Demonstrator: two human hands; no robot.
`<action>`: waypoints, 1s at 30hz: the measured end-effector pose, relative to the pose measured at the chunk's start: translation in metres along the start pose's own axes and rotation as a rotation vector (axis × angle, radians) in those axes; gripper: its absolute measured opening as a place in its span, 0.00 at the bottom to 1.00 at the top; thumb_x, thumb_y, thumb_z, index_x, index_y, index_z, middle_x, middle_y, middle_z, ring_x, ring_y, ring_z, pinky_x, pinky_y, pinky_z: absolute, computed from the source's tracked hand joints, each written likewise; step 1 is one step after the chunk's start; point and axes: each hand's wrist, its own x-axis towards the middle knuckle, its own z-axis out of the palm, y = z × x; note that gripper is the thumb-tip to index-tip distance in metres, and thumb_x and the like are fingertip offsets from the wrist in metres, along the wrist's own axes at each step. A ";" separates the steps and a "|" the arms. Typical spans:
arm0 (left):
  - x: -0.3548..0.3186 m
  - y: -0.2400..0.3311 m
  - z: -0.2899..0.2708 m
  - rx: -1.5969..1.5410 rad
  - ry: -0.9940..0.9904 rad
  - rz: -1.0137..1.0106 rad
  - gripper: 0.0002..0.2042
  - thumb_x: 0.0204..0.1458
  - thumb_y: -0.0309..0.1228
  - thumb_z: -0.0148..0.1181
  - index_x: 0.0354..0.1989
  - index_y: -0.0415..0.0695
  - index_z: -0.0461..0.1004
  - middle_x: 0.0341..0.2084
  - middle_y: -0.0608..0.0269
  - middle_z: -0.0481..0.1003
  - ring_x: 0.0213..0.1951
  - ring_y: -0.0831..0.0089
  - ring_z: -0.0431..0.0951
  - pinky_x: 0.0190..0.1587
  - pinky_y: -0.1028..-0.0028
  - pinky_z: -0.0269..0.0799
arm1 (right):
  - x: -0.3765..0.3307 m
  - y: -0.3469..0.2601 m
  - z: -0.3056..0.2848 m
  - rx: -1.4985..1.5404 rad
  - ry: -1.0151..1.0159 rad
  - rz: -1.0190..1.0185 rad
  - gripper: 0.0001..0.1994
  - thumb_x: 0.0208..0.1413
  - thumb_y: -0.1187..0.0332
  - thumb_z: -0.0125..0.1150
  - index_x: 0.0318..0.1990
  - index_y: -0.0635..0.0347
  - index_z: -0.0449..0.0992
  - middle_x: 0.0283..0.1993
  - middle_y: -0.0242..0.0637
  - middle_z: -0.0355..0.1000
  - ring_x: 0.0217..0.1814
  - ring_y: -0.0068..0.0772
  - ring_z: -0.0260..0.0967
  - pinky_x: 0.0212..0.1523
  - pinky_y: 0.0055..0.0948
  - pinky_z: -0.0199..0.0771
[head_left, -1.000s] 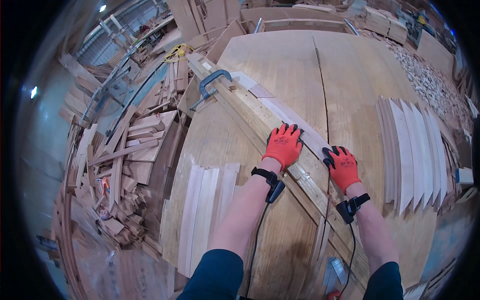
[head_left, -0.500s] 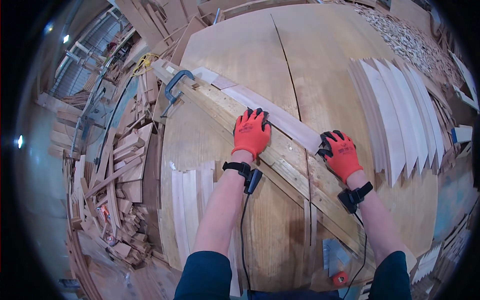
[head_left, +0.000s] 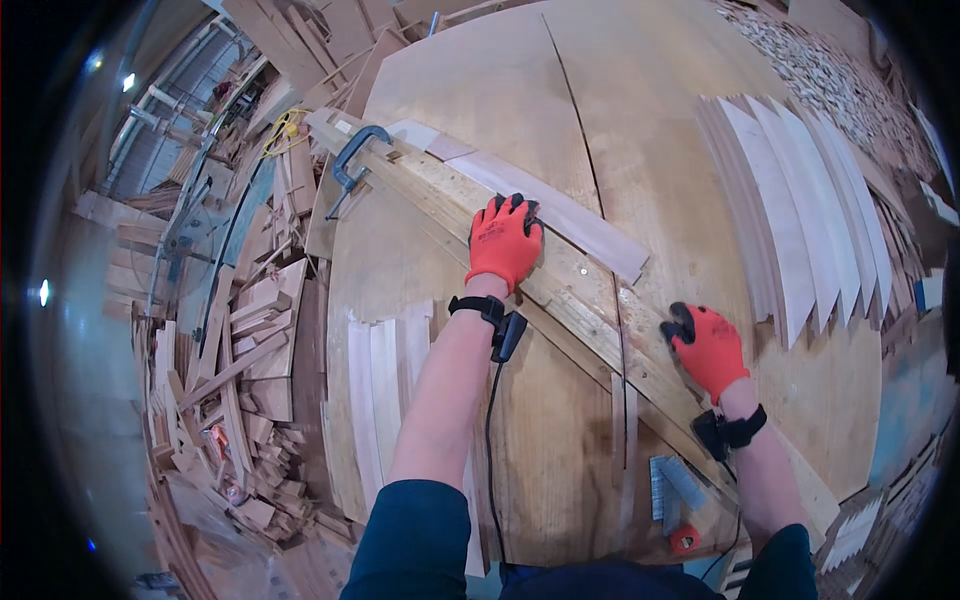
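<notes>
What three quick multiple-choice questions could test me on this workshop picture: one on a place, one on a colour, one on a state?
1. Where is the metal clamp?
A. At the far left end of the long wooden strip
B. Beside the right hand
C. On the floor

2. What colour are the gloves?
A. Blue
B. Orange-red
C. White

3. How does the left hand rest?
A. Lifted in the air
B. Gripping a hammer
C. Pressed flat on the strip

Answers: 1 A, it grips the strip's far end. 2 B, both hands, see the right hand. 3 C, palm down on the wood.
</notes>
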 end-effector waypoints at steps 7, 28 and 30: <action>0.046 -0.064 0.045 0.010 -0.044 -0.042 0.24 0.59 0.44 0.51 0.60 0.48 0.74 0.65 0.58 0.68 0.68 0.55 0.61 0.71 0.59 0.49 | 0.058 -0.040 0.051 0.037 -0.016 0.064 0.18 0.52 0.56 0.70 0.46 0.56 0.78 0.45 0.43 0.75 0.49 0.47 0.74 0.49 0.43 0.74; 0.174 -0.154 0.170 -0.062 -0.178 -0.055 0.25 0.62 0.46 0.47 0.64 0.48 0.71 0.69 0.56 0.64 0.73 0.53 0.54 0.74 0.53 0.39 | 0.217 -0.047 0.139 -0.173 -0.047 0.325 0.17 0.50 0.58 0.70 0.44 0.56 0.76 0.46 0.42 0.76 0.51 0.46 0.73 0.50 0.42 0.73; 0.188 -0.153 0.177 -0.069 -0.169 -0.066 0.25 0.62 0.46 0.47 0.63 0.48 0.71 0.69 0.55 0.64 0.72 0.52 0.54 0.74 0.52 0.40 | 0.233 -0.044 0.135 -0.182 -0.053 0.332 0.17 0.50 0.59 0.70 0.44 0.56 0.76 0.46 0.42 0.76 0.52 0.47 0.73 0.50 0.42 0.73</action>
